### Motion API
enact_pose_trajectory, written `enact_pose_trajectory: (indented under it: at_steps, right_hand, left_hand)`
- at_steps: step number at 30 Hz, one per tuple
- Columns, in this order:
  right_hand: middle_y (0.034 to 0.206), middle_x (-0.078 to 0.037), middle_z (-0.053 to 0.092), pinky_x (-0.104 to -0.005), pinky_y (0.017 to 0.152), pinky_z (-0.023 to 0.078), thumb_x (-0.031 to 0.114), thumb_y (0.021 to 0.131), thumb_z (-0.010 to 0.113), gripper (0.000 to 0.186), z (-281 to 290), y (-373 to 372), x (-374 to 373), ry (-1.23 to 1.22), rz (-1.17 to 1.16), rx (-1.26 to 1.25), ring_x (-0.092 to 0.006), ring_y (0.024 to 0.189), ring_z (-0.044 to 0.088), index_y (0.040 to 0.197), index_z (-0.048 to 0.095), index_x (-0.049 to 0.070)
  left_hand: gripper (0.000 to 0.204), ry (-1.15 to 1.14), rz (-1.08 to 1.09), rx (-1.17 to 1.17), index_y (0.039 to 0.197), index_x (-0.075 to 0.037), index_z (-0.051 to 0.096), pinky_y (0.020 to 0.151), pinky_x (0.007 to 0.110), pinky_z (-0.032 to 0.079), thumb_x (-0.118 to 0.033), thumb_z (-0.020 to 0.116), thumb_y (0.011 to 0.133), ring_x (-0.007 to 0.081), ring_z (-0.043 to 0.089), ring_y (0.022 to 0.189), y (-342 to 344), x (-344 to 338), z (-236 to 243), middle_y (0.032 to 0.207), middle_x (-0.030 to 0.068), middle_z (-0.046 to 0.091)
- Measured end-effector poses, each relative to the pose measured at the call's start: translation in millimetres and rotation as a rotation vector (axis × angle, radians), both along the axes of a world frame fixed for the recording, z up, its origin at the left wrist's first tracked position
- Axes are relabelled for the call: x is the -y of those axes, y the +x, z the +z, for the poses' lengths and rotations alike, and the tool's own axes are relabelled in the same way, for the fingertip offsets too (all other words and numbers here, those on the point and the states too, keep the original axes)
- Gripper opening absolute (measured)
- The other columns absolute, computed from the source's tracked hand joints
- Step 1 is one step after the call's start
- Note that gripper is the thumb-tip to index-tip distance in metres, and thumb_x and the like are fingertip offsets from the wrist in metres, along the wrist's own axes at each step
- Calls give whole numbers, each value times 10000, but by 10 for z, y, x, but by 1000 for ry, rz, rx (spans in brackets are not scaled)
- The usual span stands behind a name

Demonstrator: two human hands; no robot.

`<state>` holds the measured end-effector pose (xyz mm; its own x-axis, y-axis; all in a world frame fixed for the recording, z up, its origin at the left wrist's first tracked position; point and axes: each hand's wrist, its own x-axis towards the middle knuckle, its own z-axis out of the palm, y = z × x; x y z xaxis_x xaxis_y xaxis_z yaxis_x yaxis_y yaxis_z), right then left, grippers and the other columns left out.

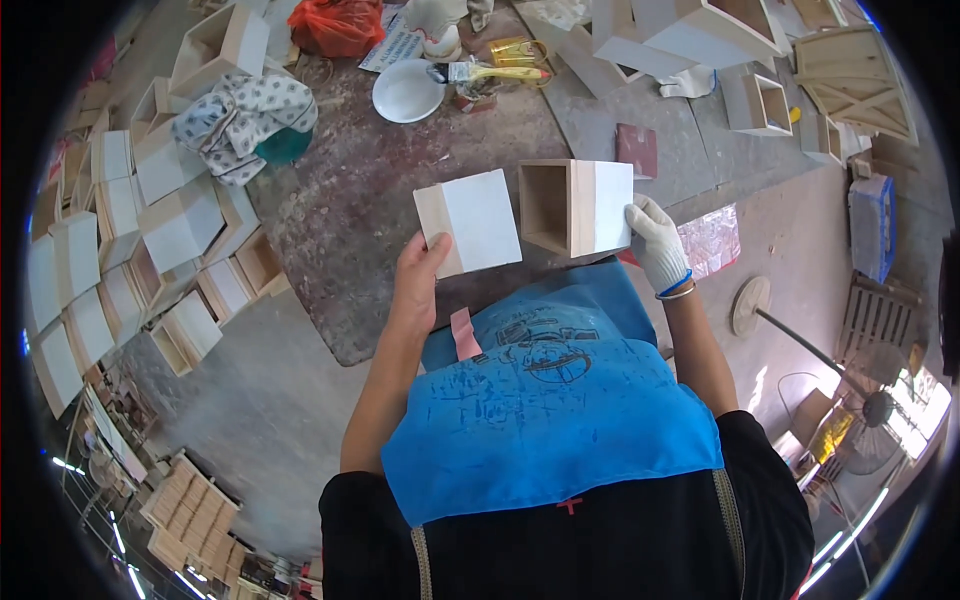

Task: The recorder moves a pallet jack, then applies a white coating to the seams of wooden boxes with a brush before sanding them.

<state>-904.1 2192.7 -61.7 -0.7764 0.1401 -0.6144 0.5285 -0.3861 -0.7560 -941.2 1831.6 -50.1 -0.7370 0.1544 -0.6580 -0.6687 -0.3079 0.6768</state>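
Note:
My bare left hand [418,272] is closed on the lower left edge of a small wooden box [482,222], its thumb on the bare wood strip beside a white-painted face. A second wooden box [603,208] is in my right hand [659,243], which wears a white knitted glove and grips it by the right side. That box shows its hollow inside toward the left and a white band on its outer wall. A narrow gap separates the two boxes over the table's near part. Most of the left hand's fingers are hidden behind its box.
On the worn table [340,220] are a white bowl [408,91], a paintbrush [500,73], a red plastic bag [336,27] and a dark red block [637,150]. Many white-and-wood boxes [182,225] are stacked at left, more at far right. A standing fan [872,410] is at right.

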Motion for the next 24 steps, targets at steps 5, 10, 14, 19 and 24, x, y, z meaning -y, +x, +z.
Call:
enact_pose_trajectory:
  at_steps: [5,10,14,19,24]
  right_hand:
    - [992,-22,642,-273,823,496,219,984,647,284,-21,-128,-11,18,122,12,-114,876,604,1151,596,-4]
    - [877,5,627,-252,717,472,210,952,671,212,140,-339,263,324,246,-30,-84,782,568,1030,645,15]
    - [857,28,610,-237,707,447,218,947,668,204,129,-390,278,415,310,-24,-70,775,545,1010,666,24]
    - [884,38,616,-232,706,436,236,949,666,225,127,-394,249,426,324,-9,-59,790,541,1035,674,28]
    - [882,41,618,-233,707,442,237,948,667,226,156,-393,313,456,316,18,-55,790,539,1036,680,29]
  left_hand:
    - [356,-12,32,-7,1294,4,602,948,296,478,-175,639,989,140,631,1080,124,72,71,1202,62,675]
    - [349,4,33,-23,1290,4,604,949,295,477,-166,640,987,137,625,1085,172,-71,-136,1202,58,674]
    - [349,-23,48,-4,1294,5,603,955,295,474,-154,641,985,137,620,1095,147,-212,-154,1205,60,672]
    - [344,13,98,22,1296,4,603,964,293,466,-138,639,985,139,613,1110,166,-262,-198,1224,67,665]
    - [351,-7,97,28,1306,7,597,976,295,460,-132,637,987,141,609,1116,222,-236,-158,1237,70,660]
